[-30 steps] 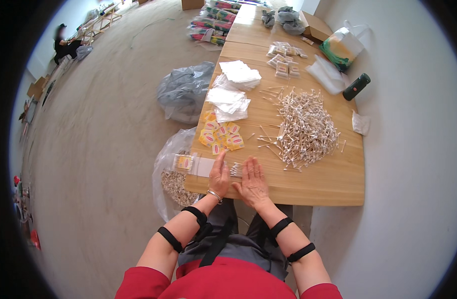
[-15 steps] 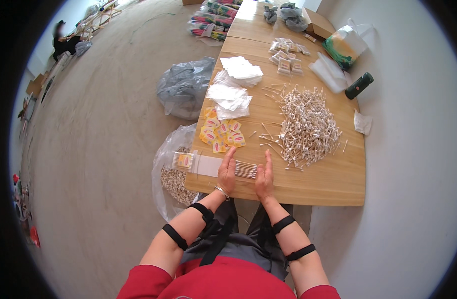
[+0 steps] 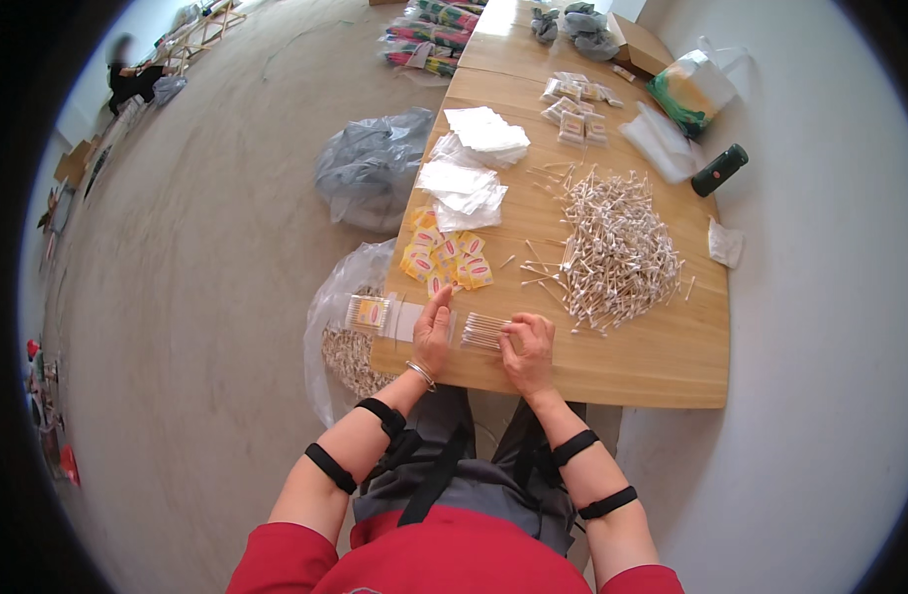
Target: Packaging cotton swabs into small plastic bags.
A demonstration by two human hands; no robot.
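A flat row of cotton swabs (image 3: pixel 482 331) lies side by side near the table's front edge. My right hand (image 3: pixel 530 353) curls its fingers and thumb around the right end of that row. My left hand (image 3: pixel 433 335) is upright to the left of the swabs, fingers stretched out and holding nothing. It rests by a white strip (image 3: pixel 406 323), partly hidden behind it. Left of the strip is a clear packet (image 3: pixel 368 314) with swabs and a yellow card inside. Several yellow printed cards (image 3: pixel 444 255) are scattered just beyond my left hand.
A big heap of loose swabs (image 3: pixel 622 252) covers the table's right side. Clear bags (image 3: pixel 464 193) are stacked at the left edge, filled packets (image 3: pixel 577 109) farther back. A dark bottle (image 3: pixel 719 170) lies by the wall. Below the left edge stands a plastic bag of swabs (image 3: pixel 350 361).
My hands have moved apart. The left shifted left, off the swab row; the right went from flat beside the row to curled around its end.
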